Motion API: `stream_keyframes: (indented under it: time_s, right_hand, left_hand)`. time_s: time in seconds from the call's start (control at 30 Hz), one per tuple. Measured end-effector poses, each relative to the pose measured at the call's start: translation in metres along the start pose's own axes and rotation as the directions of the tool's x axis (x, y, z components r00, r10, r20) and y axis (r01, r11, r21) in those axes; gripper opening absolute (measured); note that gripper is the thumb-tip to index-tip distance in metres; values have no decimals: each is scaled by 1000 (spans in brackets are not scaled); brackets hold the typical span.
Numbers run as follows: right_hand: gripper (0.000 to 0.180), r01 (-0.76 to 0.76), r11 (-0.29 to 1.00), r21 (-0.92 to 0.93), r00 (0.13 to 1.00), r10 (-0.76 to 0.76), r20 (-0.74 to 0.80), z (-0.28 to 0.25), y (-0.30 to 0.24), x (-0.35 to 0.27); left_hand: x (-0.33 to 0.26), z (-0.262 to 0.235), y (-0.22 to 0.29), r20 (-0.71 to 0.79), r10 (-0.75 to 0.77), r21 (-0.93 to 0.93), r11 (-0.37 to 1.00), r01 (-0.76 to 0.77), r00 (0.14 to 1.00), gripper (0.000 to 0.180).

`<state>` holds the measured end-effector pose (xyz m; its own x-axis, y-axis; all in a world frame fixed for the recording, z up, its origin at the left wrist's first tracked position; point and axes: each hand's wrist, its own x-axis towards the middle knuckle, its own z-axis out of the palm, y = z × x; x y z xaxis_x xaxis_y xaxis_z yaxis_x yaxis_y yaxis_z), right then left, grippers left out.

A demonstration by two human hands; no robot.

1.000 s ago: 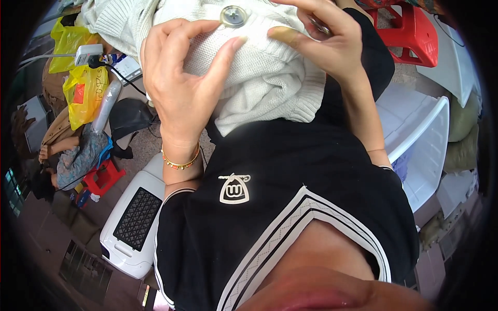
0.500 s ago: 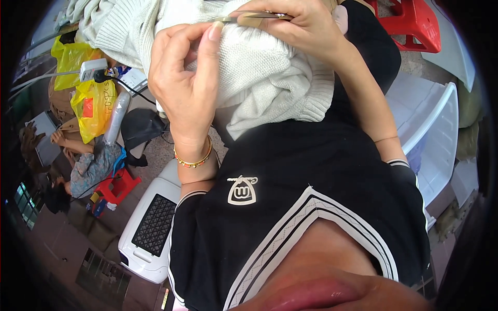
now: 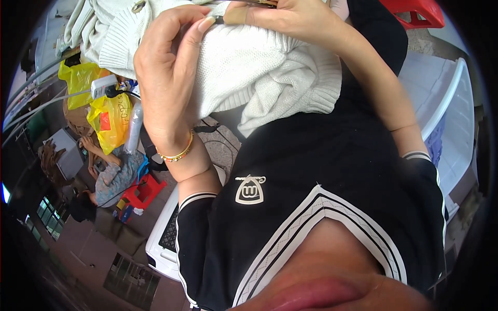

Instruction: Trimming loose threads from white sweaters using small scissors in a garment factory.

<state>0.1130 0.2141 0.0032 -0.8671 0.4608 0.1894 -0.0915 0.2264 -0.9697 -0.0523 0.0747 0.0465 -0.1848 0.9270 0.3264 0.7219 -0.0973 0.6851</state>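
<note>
A heap of white knitted garment (image 3: 249,67) with ribbed edges lies across my lap. My left hand (image 3: 168,67) is over its left part, thumb and forefinger pinched together; what lies between their tips is too small to make out. Close by on the right, my right hand (image 3: 295,20) is closed on a slim metal tool (image 3: 262,3), partly cut off by the upper edge. A tan covering (image 3: 236,13) wraps the right thumb. Between the two hands a small dark tip (image 3: 218,19) shows. A beaded bracelet (image 3: 179,150) circles my left wrist.
At right stands a clear plastic bin (image 3: 451,103), with a red stool (image 3: 415,13) beyond it. Yellow bags (image 3: 111,124) and a white power adapter (image 3: 104,85) with cables are at left. Further off, another person (image 3: 119,176) sits near a red stool (image 3: 148,191).
Both hands have shifted slightly up in view, the left one also leftward. The metal tool now shows less, near the upper edge. The surroundings have slid rightward in view.
</note>
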Motion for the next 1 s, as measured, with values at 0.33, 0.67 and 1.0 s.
stream_keyframes:
  time_s: [0.33,0.67,1.0]
  right_hand:
    - [41,160,813,-560,975,-220,-40,-16,-29,-21]
    - [33,556,505,-660,647,-761,-37,-5,2,8]
    - [33,605,346,-717,534,-845,43,-4,-5,16]
  left_hand:
    - [6,-1,-10,9,6,36,999,-6,1000,10]
    - [2,10,-11,-82,-75,-8,997,75,994,13]
    - [2,8,-11,-57,-63,115,991,69,996,14]
